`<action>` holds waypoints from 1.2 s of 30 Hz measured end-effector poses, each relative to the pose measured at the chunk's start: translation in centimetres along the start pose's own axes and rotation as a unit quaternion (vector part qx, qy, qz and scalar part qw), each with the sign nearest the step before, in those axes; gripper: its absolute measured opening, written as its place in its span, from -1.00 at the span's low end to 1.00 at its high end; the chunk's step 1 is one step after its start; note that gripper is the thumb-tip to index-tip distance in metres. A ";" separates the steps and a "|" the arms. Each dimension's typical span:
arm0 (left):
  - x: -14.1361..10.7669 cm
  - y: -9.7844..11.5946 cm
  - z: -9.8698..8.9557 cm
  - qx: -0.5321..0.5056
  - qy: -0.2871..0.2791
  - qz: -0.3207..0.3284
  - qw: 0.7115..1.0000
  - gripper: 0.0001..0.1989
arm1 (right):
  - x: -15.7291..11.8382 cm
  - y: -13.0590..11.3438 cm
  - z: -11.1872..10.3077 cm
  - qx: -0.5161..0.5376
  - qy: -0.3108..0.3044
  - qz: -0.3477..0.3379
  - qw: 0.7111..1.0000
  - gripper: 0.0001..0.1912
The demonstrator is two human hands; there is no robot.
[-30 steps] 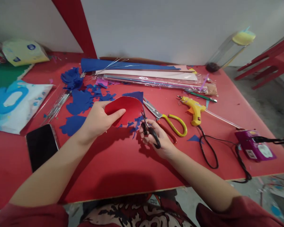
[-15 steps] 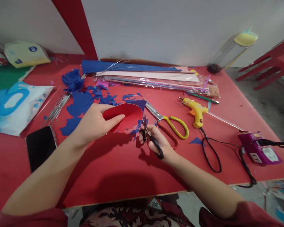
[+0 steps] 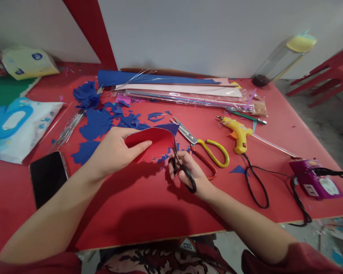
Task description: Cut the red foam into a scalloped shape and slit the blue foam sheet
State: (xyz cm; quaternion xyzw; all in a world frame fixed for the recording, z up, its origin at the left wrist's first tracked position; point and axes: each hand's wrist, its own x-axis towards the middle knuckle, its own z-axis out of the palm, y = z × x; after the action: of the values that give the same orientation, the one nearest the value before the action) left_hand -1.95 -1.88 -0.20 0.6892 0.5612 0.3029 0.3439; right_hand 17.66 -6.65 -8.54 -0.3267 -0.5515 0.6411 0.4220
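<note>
Above the middle of the table, my left hand (image 3: 118, 150) pinches a curved red sheet (image 3: 151, 146), its thumb on the red face. A blue patch shows at the sheet's upper right corner. My right hand (image 3: 193, 171) has its fingers in the handles of small black scissors (image 3: 188, 178). The scissor blades point up at the sheet's right edge. Small blue scraps (image 3: 163, 158) lie around the sheet's lower edge and the blades. Beyond my right hand lie larger scissors (image 3: 193, 140) with one yellow and one red handle.
Blue cut pieces (image 3: 95, 123) and thin wires (image 3: 70, 129) lie left of centre. A phone (image 3: 48, 179) and a wipes pack (image 3: 25, 131) are at left. Rolled sheets (image 3: 160, 79) lie behind. A yellow glue gun (image 3: 240, 135) and purple box (image 3: 314, 179) stand right.
The red sheet has tilted slightly, and the scissor blades look closer together at its right edge. The whole view has shifted slightly.
</note>
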 end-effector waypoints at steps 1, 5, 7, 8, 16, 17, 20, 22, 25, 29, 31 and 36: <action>0.0 0.0 0.0 0.001 0.000 -0.002 1.000 -0.84 | 0.0 0.0 0.0 0.005 0.000 0.000 1.000 -0.57; -0.1 -0.2 0.1 0.007 0.003 0.000 1.000 -0.83 | 0.0 -0.1 0.1 0.023 0.007 0.013 1.000 -0.58; -0.1 -0.2 0.0 0.015 0.005 0.001 1.000 -0.83 | -0.1 -0.1 0.1 0.027 0.011 0.021 0.999 -0.57; -0.1 -0.2 0.0 0.020 0.007 0.001 1.000 -0.82 | -0.1 -0.1 0.1 0.028 0.012 0.024 0.999 -0.56; -0.1 -0.5 0.0 0.040 0.009 0.010 0.999 -0.83 | -0.1 0.2 0.0 0.031 0.007 0.021 0.999 -0.58; -0.1 -0.5 0.0 0.042 0.009 0.011 0.999 -0.84 | -0.1 0.2 0.0 0.031 0.007 0.021 0.999 -0.57; -0.1 -0.4 0.0 0.037 0.013 0.007 0.999 -0.86 | -0.1 0.2 -0.1 0.037 0.008 0.023 0.999 -0.56; 0.0 -0.2 0.1 0.025 0.013 0.004 1.000 -0.86 | -0.1 0.1 0.0 0.042 0.010 0.023 0.999 -0.56; 0.0 -0.1 0.4 0.013 0.013 0.006 1.000 -0.85 | 0.0 0.0 0.0 0.047 0.011 0.025 0.999 -0.55; 0.0 -0.2 0.6 0.011 0.014 0.000 1.000 -0.84 | 0.0 -0.1 0.1 0.056 0.011 0.020 0.998 -0.54; 0.0 -0.3 0.7 0.008 0.014 -0.005 1.000 -0.84 | 0.0 0.0 0.2 0.059 0.016 0.013 0.998 -0.54; -0.1 -0.3 0.6 0.007 0.016 -0.006 1.000 -0.81 | 0.1 0.0 0.2 0.059 0.018 0.002 0.998 -0.56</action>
State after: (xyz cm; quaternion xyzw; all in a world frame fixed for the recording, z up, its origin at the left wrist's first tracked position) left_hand -1.62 -1.99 -0.80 0.6834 0.5727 0.3082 0.3316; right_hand 17.46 -6.68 -8.52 -0.3145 -0.5043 0.6672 0.4490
